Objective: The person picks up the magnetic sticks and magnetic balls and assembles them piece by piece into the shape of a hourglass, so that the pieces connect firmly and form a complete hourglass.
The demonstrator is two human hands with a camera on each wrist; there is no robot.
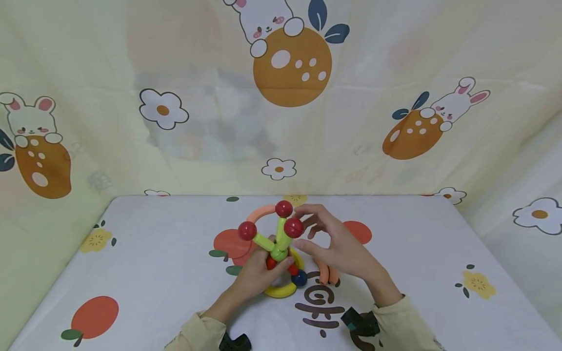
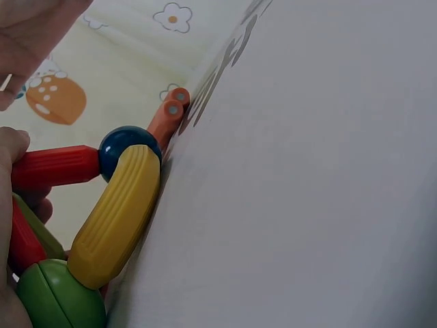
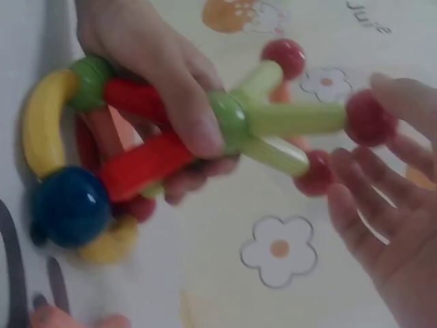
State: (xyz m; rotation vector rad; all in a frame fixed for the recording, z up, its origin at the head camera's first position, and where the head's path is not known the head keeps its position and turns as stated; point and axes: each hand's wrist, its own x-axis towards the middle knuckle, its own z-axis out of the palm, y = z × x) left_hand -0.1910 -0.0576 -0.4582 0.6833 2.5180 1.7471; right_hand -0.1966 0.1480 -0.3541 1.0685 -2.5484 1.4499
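My left hand [image 1: 256, 275] grips a toy built of colored rods and balls around its red rods [image 3: 147, 164], just below a green ball [image 1: 279, 254]. Three light green rods [image 3: 293, 119] fan out from that ball, each tipped with a red ball [image 1: 248, 230]. Beside those tips, my right hand [image 1: 340, 243] has its fingers spread and loosely bent, near or lightly touching the red balls. At the toy's base, curved yellow rods [image 2: 116, 219] meet a dark blue ball [image 2: 126, 152] and another green ball [image 2: 61, 294]. The left palm hides part of the middle.
Two short orange rods [image 1: 324, 271] lie on the white printed tabletop [image 1: 153, 273], right of the toy. A curved orange rod [image 1: 261, 211] shows behind it; whether it is attached I cannot tell. A patterned curtain [image 1: 197, 146] hangs behind the table.
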